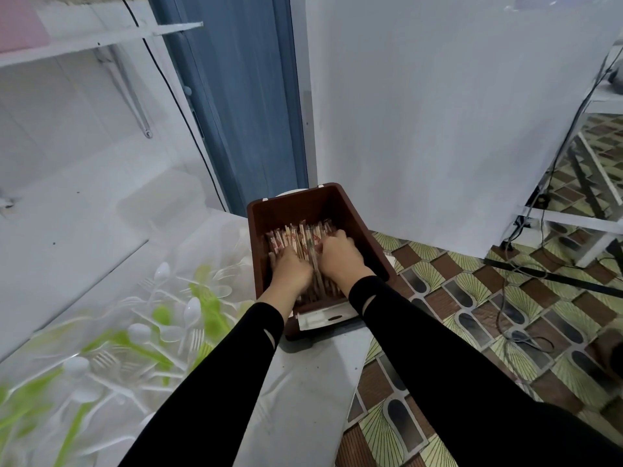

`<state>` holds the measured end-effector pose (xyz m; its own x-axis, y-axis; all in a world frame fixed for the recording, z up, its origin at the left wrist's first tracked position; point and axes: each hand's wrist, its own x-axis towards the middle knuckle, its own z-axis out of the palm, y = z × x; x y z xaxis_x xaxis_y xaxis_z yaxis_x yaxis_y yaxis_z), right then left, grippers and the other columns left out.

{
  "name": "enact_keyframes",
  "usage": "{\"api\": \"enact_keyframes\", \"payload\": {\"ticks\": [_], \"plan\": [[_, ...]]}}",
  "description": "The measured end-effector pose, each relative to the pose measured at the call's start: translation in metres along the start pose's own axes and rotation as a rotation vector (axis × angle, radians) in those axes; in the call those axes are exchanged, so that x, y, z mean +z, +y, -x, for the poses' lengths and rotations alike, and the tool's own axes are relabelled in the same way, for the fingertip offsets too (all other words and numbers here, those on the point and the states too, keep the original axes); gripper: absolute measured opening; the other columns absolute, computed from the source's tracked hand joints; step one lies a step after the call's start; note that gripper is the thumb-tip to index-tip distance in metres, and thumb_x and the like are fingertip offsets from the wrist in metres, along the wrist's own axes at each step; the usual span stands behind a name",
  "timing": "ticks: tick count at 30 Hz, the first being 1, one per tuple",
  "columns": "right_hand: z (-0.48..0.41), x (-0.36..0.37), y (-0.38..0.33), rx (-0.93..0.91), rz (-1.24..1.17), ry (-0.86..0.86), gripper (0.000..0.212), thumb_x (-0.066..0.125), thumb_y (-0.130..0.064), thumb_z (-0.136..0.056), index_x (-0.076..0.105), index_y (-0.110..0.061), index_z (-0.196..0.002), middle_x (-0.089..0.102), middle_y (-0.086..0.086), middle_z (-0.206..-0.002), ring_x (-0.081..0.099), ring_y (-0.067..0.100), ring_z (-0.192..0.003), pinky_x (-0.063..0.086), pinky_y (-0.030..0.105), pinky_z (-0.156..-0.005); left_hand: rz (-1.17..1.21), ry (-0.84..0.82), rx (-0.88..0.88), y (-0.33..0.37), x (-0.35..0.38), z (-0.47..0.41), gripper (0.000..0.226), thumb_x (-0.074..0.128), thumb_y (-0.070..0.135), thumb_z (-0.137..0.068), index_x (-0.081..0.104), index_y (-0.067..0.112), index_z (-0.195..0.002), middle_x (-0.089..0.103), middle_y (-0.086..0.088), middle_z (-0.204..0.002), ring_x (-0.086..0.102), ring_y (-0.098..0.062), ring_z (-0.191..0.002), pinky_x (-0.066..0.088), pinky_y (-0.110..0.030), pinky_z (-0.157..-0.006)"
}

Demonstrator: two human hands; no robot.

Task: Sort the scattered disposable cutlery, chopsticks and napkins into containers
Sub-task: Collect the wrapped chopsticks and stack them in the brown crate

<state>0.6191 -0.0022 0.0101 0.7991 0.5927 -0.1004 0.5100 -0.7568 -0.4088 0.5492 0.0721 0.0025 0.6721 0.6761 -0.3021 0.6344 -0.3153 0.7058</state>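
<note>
With left grip (291, 264) and right grip (340, 256) laid palm-down side by side, fingers bent; cannot tell whether clasping or merely pressing. Working at the right edge of the table (303, 382), inside the brown box (357, 224), on the wrapped chopsticks (303, 237) filling its floor. Probably levelling the bundle: sweep outward from the middle, keep every stick lengthwise, tuck stray ends below the rim. Leave the spoons and forks (141, 335) lying loose to the left for another container.
</note>
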Motion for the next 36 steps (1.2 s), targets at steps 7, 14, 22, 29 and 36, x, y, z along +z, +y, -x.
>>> {"api": "enact_keyframes", "payload": {"ticks": [7, 14, 22, 29, 36], "plan": [[0.001, 0.001, 0.001, 0.021, -0.06, -0.017, 0.028, 0.053, -0.01, -0.093, 0.055, -0.006, -0.12, 0.055, 0.016, -0.125, 0.057, 0.034, -0.112, 0.051, 0.04, -0.088, 0.006, 0.0, 0.032, -0.004, -0.001, -0.003, 0.048, 0.054, -0.002, -0.089, 0.05, 0.006, -0.136, 0.032, -0.014, -0.15, 0.046, -0.034, -0.128, 0.042, -0.035, -0.105], [-0.005, 0.006, 0.002, -0.008, -0.06, -0.13, 0.046, 0.044, -0.024, -0.101, 0.039, -0.018, -0.146, 0.018, 0.015, -0.158, 0.022, 0.038, -0.142, 0.031, 0.047, -0.111, -0.023, 0.065, 0.099, -0.004, 0.002, -0.003, 0.041, 0.039, 0.019, -0.102, 0.046, 0.008, -0.141, 0.036, -0.015, -0.151, 0.038, -0.032, -0.137, 0.031, -0.039, -0.114], [-0.013, 0.014, 0.001, -0.09, 0.062, -0.325, 0.071, 0.046, -0.029, -0.1, 0.004, -0.03, -0.156, -0.019, 0.011, -0.162, -0.02, 0.031, -0.148, -0.003, 0.053, -0.118, 0.258, 0.173, 0.239, 0.009, -0.003, 0.006, 0.048, 0.025, 0.034, -0.107, 0.045, 0.011, -0.144, 0.03, -0.013, -0.157, 0.024, -0.021, -0.146, 0.014, -0.028, -0.117], [0.034, -0.027, -0.008, -0.171, -0.15, 0.218, 0.03, 0.038, -0.028, -0.102, 0.058, -0.024, -0.124, 0.068, 0.005, -0.102, 0.064, 0.027, -0.092, 0.04, 0.032, -0.069, 0.461, 0.384, 0.459, 0.009, -0.023, 0.032, 0.031, 0.043, 0.005, -0.097, 0.062, 0.023, -0.114, 0.06, 0.01, -0.122, 0.056, -0.005, -0.115, 0.044, -0.027, -0.104], [0.105, -0.034, -0.042, -0.366, -0.215, 0.351, 0.023, 0.044, -0.031, -0.101, 0.062, -0.023, -0.114, 0.069, -0.001, -0.093, 0.062, 0.019, -0.083, 0.046, 0.031, -0.068, 0.501, 0.447, 0.41, -0.03, -0.068, 0.074, 0.027, 0.048, 0.006, -0.092, 0.06, 0.028, -0.1, 0.063, 0.008, -0.107, 0.063, -0.014, -0.088, 0.055, -0.034, -0.081]]}}
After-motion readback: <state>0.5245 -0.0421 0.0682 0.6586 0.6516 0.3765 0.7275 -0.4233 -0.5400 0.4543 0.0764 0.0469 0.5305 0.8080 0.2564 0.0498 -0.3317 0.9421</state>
